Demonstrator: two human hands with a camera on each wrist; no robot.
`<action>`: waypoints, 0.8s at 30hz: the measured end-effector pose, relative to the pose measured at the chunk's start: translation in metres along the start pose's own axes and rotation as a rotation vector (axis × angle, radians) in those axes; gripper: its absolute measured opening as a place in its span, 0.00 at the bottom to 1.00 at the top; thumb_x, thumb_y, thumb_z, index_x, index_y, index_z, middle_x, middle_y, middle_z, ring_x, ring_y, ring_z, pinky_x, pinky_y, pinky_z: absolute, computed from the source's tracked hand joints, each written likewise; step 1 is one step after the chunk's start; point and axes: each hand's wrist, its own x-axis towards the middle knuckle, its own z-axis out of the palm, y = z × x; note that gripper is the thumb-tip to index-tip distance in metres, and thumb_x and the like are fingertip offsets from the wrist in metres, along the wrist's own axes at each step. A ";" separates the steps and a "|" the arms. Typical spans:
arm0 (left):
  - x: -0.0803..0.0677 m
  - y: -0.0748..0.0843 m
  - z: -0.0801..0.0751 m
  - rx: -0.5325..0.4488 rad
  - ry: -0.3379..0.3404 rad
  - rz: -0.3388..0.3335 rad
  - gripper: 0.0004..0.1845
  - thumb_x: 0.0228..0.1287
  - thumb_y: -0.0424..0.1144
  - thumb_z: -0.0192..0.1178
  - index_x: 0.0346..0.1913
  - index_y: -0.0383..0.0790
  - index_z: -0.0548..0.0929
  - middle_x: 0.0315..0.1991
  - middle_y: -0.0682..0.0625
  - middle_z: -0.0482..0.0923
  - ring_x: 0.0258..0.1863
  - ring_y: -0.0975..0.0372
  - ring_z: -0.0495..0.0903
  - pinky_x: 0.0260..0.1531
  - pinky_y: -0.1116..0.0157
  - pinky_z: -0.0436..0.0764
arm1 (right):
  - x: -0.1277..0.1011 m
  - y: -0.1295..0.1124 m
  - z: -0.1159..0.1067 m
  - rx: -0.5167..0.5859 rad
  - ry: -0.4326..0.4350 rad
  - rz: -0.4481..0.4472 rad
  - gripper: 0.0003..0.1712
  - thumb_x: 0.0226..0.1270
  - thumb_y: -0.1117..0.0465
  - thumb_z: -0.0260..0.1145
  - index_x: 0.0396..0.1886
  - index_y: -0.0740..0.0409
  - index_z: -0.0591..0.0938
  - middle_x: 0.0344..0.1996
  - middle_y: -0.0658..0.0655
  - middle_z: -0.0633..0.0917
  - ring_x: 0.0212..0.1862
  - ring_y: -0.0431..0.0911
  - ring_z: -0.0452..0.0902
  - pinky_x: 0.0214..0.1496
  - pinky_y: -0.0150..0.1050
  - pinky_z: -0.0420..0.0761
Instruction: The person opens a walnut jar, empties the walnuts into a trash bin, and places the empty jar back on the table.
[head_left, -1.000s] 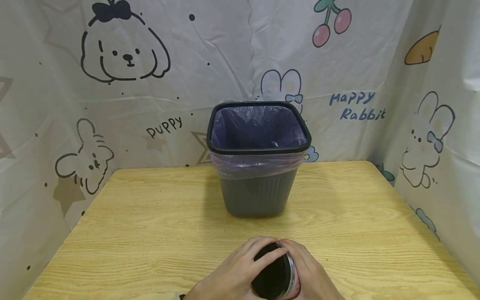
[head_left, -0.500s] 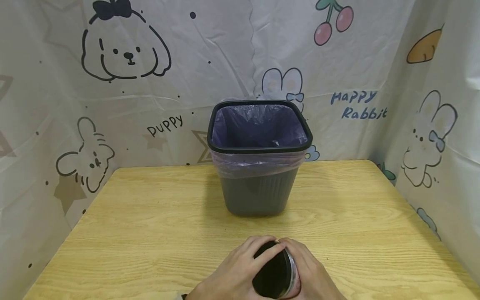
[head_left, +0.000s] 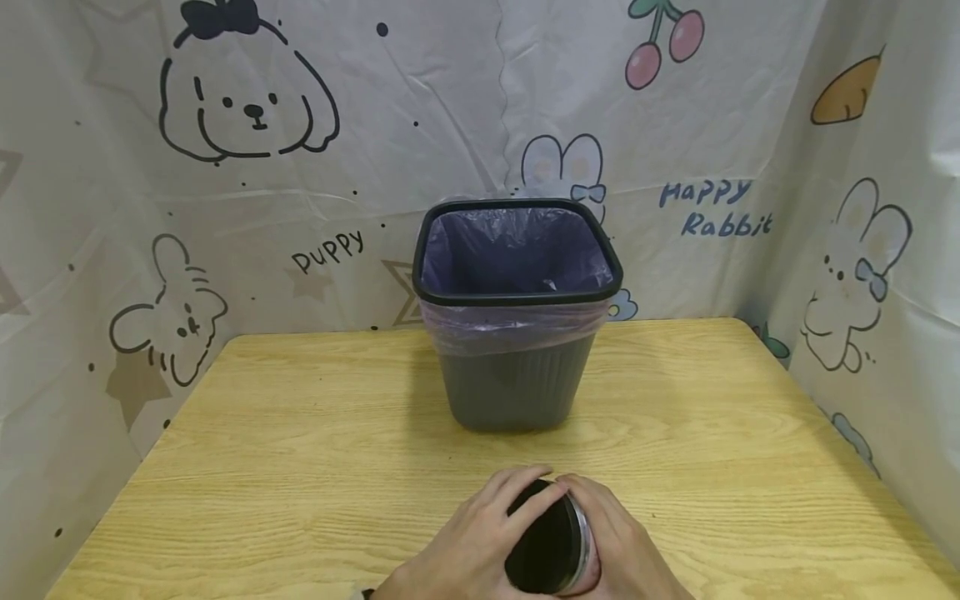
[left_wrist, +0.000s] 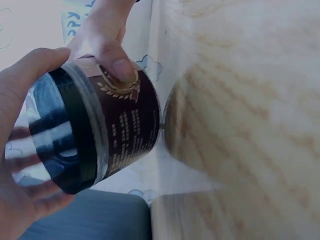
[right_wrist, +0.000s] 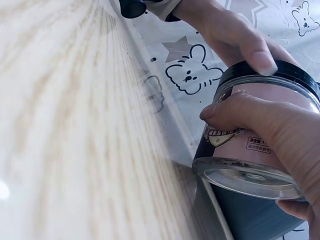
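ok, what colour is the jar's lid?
Black. The lid shows best in the left wrist view, on the jar.

Two bare hands (head_left: 525, 550), dark band at left wrist (head_left: 366, 593)

I am working over a light wooden table (head_left: 300, 467) with a wavy grain. A grey ribbed bin (head_left: 516, 317) is standing directly on it, toward the far edge and near the middle, its black rim clamping a purple liner (head_left: 517, 329) that is folding over outside.
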 end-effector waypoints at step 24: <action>0.002 0.000 -0.002 0.017 -0.035 0.061 0.55 0.50 0.65 0.67 0.75 0.45 0.54 0.68 0.47 0.61 0.62 0.58 0.66 0.55 0.61 0.75 | 0.000 0.001 0.000 -0.022 0.022 -0.021 0.63 0.36 0.30 0.76 0.66 0.65 0.69 0.59 0.58 0.75 0.57 0.48 0.74 0.63 0.26 0.65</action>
